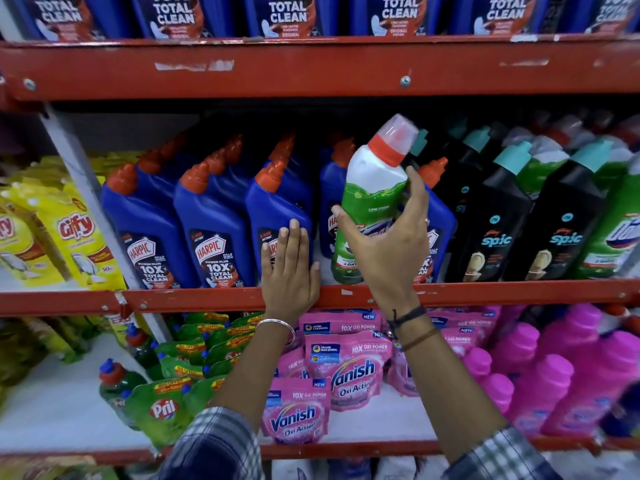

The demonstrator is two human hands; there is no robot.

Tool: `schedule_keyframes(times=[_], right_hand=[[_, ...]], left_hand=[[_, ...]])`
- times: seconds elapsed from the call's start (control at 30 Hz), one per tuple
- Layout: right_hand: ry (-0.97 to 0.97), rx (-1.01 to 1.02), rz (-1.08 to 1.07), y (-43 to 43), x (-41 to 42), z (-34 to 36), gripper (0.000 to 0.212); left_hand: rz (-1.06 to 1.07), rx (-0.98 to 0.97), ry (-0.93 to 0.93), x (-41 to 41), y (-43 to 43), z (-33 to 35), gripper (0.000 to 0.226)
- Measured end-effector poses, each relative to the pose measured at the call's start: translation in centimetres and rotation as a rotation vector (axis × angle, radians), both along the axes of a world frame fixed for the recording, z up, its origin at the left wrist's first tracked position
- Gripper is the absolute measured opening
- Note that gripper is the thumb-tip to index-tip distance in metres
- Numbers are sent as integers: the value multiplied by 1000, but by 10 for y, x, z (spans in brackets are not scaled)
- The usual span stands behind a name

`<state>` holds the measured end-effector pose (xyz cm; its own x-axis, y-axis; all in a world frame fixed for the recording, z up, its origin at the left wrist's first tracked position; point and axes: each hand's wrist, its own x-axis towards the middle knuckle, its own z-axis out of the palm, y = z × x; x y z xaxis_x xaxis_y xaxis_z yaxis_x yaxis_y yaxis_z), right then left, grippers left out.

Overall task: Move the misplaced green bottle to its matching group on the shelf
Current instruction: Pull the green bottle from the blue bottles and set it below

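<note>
A green and white bottle (370, 188) with a red collar and clear cap is tilted in front of the blue Harpic bottles (214, 223) on the middle shelf. My right hand (388, 244) is wrapped around its lower body and holds it just above the shelf edge. My left hand (289, 268) rests flat, fingers together, against a blue bottle at the red shelf rail (207, 297). More green bottles of the same kind (620, 230) stand at the far right, behind and beside black Spic bottles (491, 223).
A red rail (311, 69) of the upper shelf hangs overhead with blue bottles above it. Yellow Giffy pouches (69, 233) sit left of a grey upright. Below are green Pril pouches (162, 407), pink Vanish pouches (346, 368) and pink bottles (561, 368).
</note>
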<state>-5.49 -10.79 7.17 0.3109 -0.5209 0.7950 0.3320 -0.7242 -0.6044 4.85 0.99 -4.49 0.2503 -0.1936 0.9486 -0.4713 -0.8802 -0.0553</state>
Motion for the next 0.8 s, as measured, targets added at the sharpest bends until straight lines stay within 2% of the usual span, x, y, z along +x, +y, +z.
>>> schedule_keyframes(times=[0.17, 0.33, 0.57, 0.8], right_hand=[[10, 24, -52, -12, -35, -3, 92], [108, 94, -29, -23, -65, -49, 91], [477, 216, 25, -32, -80, -141, 88], [714, 319, 84, -40, -71, -213, 81]], left_hand=[[-3, 32, 0, 1, 3, -5, 62], [-1, 25, 0, 0, 2, -4, 66], [-11, 15, 15, 0, 2, -7, 66], [-11, 18, -13, 2, 2, -7, 67]])
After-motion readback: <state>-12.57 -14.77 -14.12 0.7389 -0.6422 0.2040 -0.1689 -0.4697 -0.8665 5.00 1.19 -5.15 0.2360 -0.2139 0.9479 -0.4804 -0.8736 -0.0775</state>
